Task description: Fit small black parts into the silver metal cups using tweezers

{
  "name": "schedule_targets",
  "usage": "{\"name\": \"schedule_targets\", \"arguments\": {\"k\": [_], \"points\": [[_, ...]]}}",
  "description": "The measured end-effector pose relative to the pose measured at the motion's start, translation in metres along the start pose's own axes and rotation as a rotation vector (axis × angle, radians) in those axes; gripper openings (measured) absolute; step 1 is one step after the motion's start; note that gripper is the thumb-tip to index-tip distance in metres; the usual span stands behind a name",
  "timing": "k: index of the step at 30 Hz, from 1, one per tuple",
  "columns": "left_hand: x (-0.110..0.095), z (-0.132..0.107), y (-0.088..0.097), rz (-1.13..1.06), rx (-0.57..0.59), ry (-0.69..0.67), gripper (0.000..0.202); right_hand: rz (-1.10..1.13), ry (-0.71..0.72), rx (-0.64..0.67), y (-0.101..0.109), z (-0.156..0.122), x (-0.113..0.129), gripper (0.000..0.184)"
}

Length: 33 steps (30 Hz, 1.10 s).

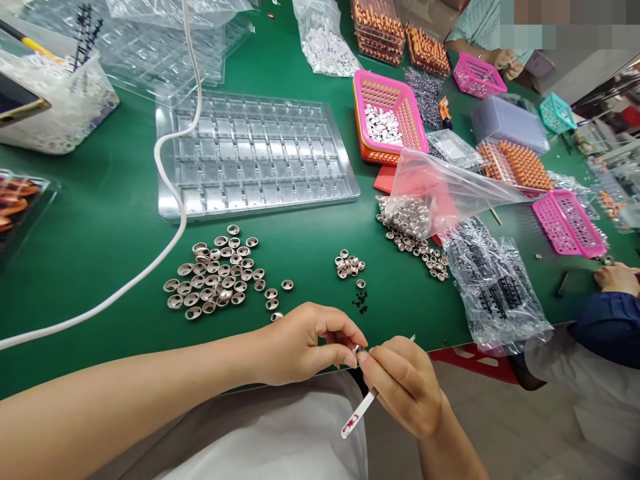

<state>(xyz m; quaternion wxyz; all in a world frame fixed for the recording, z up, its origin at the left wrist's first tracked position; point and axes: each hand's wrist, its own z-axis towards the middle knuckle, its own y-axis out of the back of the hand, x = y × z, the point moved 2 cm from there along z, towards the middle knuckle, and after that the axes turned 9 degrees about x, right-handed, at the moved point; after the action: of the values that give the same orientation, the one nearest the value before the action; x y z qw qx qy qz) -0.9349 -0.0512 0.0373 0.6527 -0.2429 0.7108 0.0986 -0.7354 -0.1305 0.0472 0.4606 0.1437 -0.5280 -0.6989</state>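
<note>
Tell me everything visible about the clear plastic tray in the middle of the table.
The clear plastic tray lies flat on the green table, beyond the loose metal caps. It is a moulded rectangular sheet with rows of small rectangular pockets, which look empty. A white cable lies across its left end.

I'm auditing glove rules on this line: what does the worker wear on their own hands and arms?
Nothing: the left hand and right hand are ungloved, with no rings, watch or wristband showing. Both forearms are bare, with no sleeves in view.
</note>
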Motion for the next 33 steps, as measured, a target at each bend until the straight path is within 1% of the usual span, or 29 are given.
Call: {"name": "schedule_targets", "arguments": {"k": [2, 6, 11, 20, 24, 33], "points": [[0.0, -0.001, 0.0, 0.081, -0.01, -0.04, 0.013, -0.01, 0.0, 0.037, 0.003, 0.002, 0.001, 0.034], [0.008, -0.001, -0.003, 0.144, -0.036, -0.115, 0.015, -0.023, 0.027, 0.077, 0.007, 0.006, 0.003, 0.033], [0.013, -0.002, -0.006, 0.166, -0.044, -0.129, 0.015, -0.019, 0.03, 0.083, 0.009, 0.009, 0.004, 0.033], [0.009, -0.004, -0.007, 0.157, -0.036, -0.159, 0.016, 0.005, 0.026, 0.149, 0.016, 0.014, 0.007, 0.04], [0.007, -0.005, -0.006, 0.154, -0.04, -0.157, 0.015, 0.017, 0.019, 0.147, 0.016, 0.014, 0.007, 0.039], [-0.006, -0.005, -0.005, 0.19, -0.031, -0.171, 0.015, 0.075, 0.054, 0.123, 0.014, 0.017, 0.007, 0.038]]}}
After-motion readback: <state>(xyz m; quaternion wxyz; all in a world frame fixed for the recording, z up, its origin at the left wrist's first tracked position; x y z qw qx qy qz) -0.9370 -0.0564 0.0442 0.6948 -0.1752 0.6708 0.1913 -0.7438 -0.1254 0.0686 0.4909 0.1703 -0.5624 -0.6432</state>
